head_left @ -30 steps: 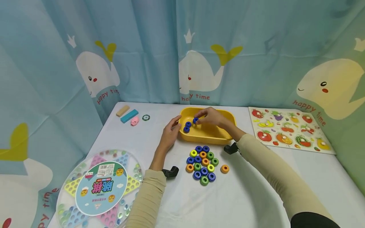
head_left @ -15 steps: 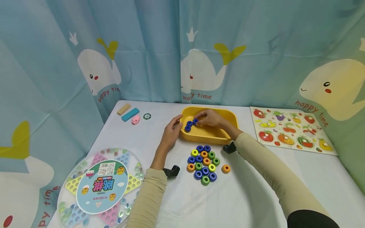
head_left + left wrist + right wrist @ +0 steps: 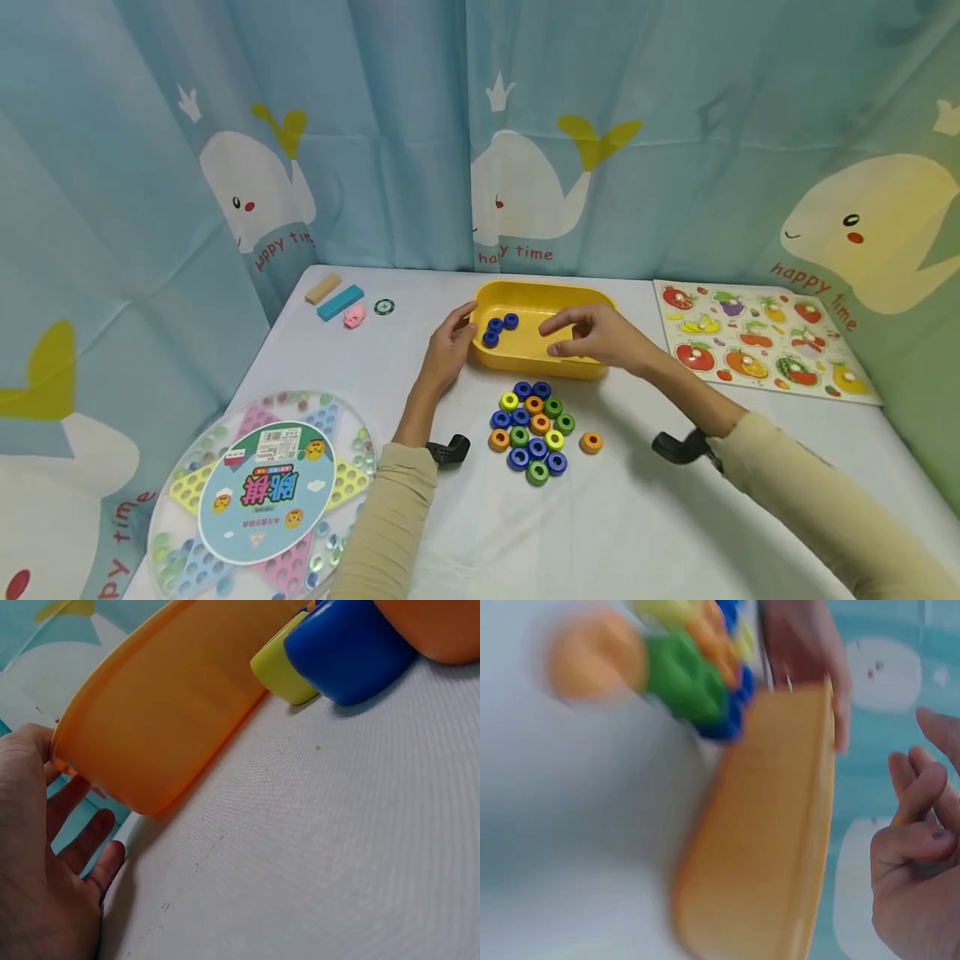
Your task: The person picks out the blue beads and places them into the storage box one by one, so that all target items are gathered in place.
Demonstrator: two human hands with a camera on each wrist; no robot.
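A yellow plastic tray (image 3: 551, 367) stands at the back middle of the table, with 3 blue rings (image 3: 495, 325) inside its left end. My left hand (image 3: 447, 350) holds the tray's left rim; in the left wrist view its lower fingers (image 3: 90, 840) spread loosely beside the wall. Over the tray's right front side hovers my right hand (image 3: 600, 337), thumb and index finger apart, nothing between them. In front of the tray lies a cluster of blue, green, orange and yellow rings (image 3: 537, 449). One orange ring (image 3: 592, 442) sits apart to the right.
A round Chinese checkers set (image 3: 262, 492) lies at the front left. Blocks (image 3: 340, 302), a pink pig figure (image 3: 354, 316) and a round chip (image 3: 384, 307) are at the back left. A fruit puzzle board (image 3: 765, 342) lies at the right, before a whale-print curtain (image 3: 412, 167).
My right hand has let go of a blue ring, leaving it beside two others in the tray, and has drawn back to the right. The left hand stays at the rim.
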